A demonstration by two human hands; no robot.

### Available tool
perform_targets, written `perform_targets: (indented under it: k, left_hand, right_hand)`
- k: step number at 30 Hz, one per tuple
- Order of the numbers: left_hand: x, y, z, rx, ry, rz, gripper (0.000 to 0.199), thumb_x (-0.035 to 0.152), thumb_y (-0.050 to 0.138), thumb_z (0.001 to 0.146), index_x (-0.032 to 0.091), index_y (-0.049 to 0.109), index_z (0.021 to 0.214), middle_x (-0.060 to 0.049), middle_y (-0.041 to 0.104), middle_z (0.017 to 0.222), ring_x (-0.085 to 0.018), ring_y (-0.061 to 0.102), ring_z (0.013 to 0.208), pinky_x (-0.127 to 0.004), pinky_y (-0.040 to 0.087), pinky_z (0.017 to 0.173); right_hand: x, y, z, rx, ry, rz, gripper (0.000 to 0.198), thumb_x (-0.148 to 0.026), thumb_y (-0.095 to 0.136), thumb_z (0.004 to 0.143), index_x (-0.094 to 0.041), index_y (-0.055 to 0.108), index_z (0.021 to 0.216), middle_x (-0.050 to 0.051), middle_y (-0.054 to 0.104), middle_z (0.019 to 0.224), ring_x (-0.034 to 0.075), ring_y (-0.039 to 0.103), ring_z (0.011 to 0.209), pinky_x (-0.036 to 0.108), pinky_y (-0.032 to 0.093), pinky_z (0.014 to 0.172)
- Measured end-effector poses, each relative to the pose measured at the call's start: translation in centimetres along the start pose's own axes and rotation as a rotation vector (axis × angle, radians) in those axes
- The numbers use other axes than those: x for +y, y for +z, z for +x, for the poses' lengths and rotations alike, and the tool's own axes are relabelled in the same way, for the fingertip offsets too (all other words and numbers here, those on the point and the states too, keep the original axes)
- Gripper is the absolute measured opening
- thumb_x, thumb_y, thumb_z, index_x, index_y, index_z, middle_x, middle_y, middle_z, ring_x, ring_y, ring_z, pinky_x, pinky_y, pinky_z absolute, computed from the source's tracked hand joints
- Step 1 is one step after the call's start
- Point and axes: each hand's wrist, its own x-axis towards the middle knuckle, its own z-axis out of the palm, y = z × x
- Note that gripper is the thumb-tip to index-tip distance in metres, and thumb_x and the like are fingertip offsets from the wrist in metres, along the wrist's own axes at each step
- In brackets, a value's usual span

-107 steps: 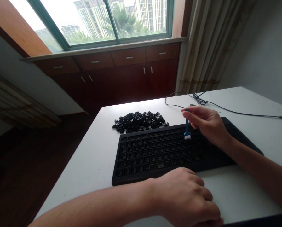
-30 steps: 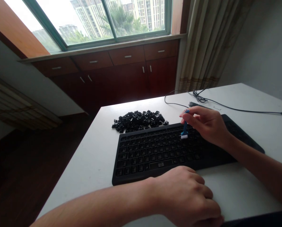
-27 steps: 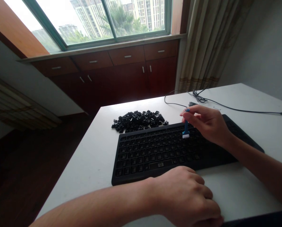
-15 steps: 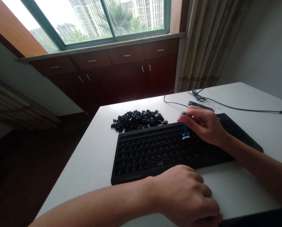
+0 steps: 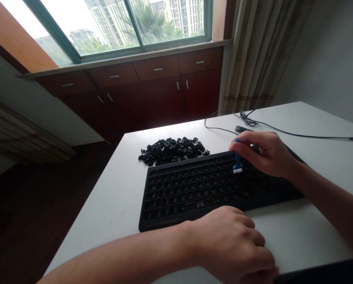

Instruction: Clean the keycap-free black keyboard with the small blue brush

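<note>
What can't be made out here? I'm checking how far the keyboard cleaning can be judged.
Head view only:
- Right part of the black keyboard: hidden behind the right hand and forearm.
- Small blue brush: handle hidden inside the fingers.
- Pile of loose black keycaps: legends too small.
- Left hand: fingertips cut off by the bottom edge.

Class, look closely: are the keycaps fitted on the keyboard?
No, the keycaps lie heaped on the table behind the bare keyboard.
</note>
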Motion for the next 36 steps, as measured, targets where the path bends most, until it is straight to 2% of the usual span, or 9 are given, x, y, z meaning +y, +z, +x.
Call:
perform_targets:
  k: [5, 9, 14, 18, 23, 27, 32, 36]
  left_hand:
    - [0.0, 0.1, 0.0, -0.008, -0.008, 0.008, 0.032, 0.033, 0.055, 0.089, 0.019, 0.053, 0.06, 0.004, 0.06, 0.059, -0.013, 0.046, 0.053, -0.031, 0.031, 0.052]
    - [0.0, 0.1, 0.0, -0.009, -0.002, 0.001, 0.032, 0.033, 0.053, 0.089, 0.02, 0.052, 0.06, 0.004, 0.06, 0.059, -0.013, 0.046, 0.052, -0.031, 0.03, 0.052]
    - [0.1, -0.1, 0.1, -0.07, -0.028, 0.005, 0.033, 0.034, 0.051, 0.091, 0.02, 0.052, 0.061, 0.003, 0.06, 0.06, -0.013, 0.049, 0.054, -0.031, 0.029, 0.053]
    - [0.1, -0.1, 0.1, -0.107, -0.032, 0.003, 0.034, 0.034, 0.051, 0.091, 0.02, 0.052, 0.061, 0.002, 0.059, 0.059, -0.013, 0.049, 0.054, -0.031, 0.029, 0.054]
    - [0.1, 0.0, 0.1, -0.064, -0.022, 0.001, 0.034, 0.035, 0.051, 0.091, 0.02, 0.052, 0.061, 0.002, 0.06, 0.06, -0.013, 0.049, 0.054, -0.031, 0.029, 0.052]
    - [0.1, -0.1, 0.1, -0.057, -0.021, -0.004, 0.033, 0.033, 0.052, 0.091, 0.019, 0.052, 0.061, 0.003, 0.06, 0.06, -0.013, 0.049, 0.054, -0.031, 0.03, 0.053]
    - [0.0, 0.0, 0.1, -0.099, -0.026, -0.004, 0.034, 0.035, 0.05, 0.092, 0.02, 0.053, 0.062, 0.002, 0.059, 0.06, -0.013, 0.05, 0.055, -0.031, 0.028, 0.053]
    - [0.0, 0.0, 0.1, -0.079, -0.019, 0.002, 0.033, 0.034, 0.05, 0.091, 0.02, 0.052, 0.061, 0.002, 0.059, 0.059, -0.013, 0.049, 0.054, -0.031, 0.029, 0.053]
  right_hand:
    - [0.6, -1.1, -0.1, -0.076, -0.078, -0.125, 0.011, -0.032, 0.061, 0.088, -0.023, 0.064, 0.084, -0.004, 0.053, 0.057, 0.01, 0.043, 0.05, 0.027, 0.036, 0.049]
    - [1.2, -1.7, -0.1, -0.055, -0.048, -0.152, 0.012, -0.032, 0.06, 0.088, -0.023, 0.061, 0.081, -0.003, 0.054, 0.058, 0.011, 0.044, 0.05, 0.028, 0.035, 0.05]
    - [1.5, -1.6, -0.1, -0.138, -0.056, -0.134, 0.023, -0.033, 0.06, 0.088, -0.023, 0.049, 0.07, -0.006, 0.045, 0.052, 0.009, 0.035, 0.046, 0.027, 0.031, 0.046]
    - [1.1, -1.6, 0.0, -0.108, -0.055, -0.085, 0.011, -0.032, 0.06, 0.088, -0.023, 0.061, 0.081, -0.004, 0.055, 0.056, 0.01, 0.044, 0.049, 0.026, 0.036, 0.048]
    - [0.6, -1.5, 0.0, -0.234, -0.057, -0.005, 0.017, -0.027, 0.064, 0.085, -0.022, 0.059, 0.07, -0.006, 0.056, 0.053, 0.008, 0.042, 0.046, 0.024, 0.034, 0.045]
    - [0.5, -1.5, 0.0, -0.141, -0.045, -0.002, 0.006, -0.027, 0.063, 0.086, -0.023, 0.066, 0.083, -0.006, 0.061, 0.056, 0.008, 0.049, 0.048, 0.023, 0.039, 0.048]
    - [0.2, -1.5, 0.0, -0.238, -0.017, 0.045, 0.017, -0.027, 0.065, 0.084, -0.022, 0.061, 0.069, -0.006, 0.062, 0.054, 0.007, 0.046, 0.044, 0.022, 0.037, 0.044]
    - [-0.3, -1.7, 0.1, -0.181, 0.011, 0.104, 0.01, -0.028, 0.064, 0.085, -0.022, 0.067, 0.078, -0.004, 0.064, 0.054, 0.009, 0.051, 0.047, 0.023, 0.04, 0.046]
